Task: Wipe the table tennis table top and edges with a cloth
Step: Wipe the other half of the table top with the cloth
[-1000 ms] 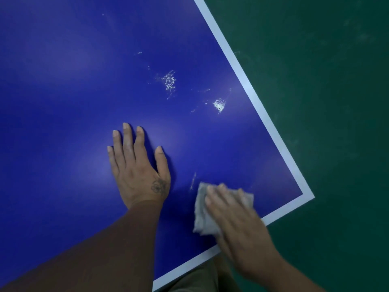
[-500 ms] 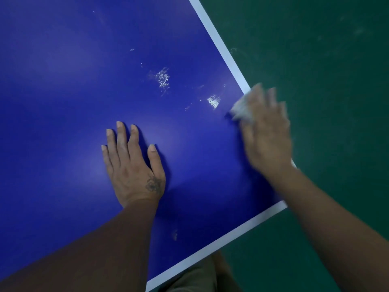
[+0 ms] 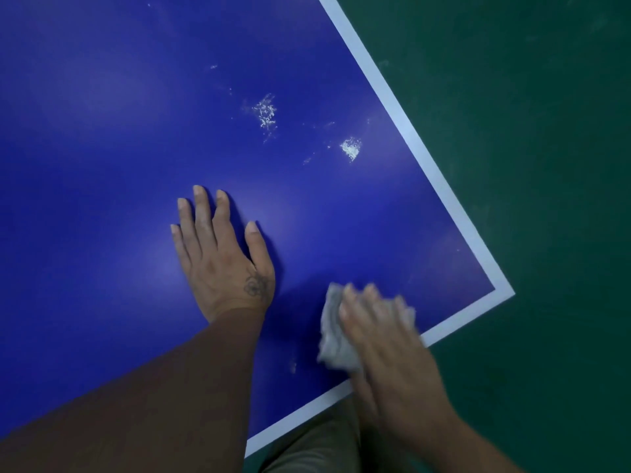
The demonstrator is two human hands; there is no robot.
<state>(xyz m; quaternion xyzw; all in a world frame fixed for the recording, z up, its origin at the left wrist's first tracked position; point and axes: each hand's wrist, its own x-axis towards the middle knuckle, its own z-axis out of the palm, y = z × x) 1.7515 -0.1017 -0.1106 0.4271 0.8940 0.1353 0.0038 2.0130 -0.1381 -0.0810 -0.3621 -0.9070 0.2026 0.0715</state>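
The blue table tennis table (image 3: 102,148) fills the view, and its white border line (image 3: 403,110) meets at a corner on the right. My left hand (image 3: 222,264) lies flat on the blue top with straight, spread fingers. A crumpled pale grey cloth (image 3: 333,339) sits near the table's near edge, pressed onto the surface by my right hand (image 3: 386,339), which is blurred; its fingers lie over the cloth. White smudges (image 3: 266,112) and a smaller white patch (image 3: 350,149) mark the top further away. A faint speck (image 3: 293,367) lies left of the cloth.
Dark green floor (image 3: 529,165) surrounds the table on the right and below the corner. My trouser leg (image 3: 314,445) shows just past the near edge.
My right hand with the cloth swept from the right edge, near the white patch, back toward me to the near edge. My left hand stayed planted on the top.
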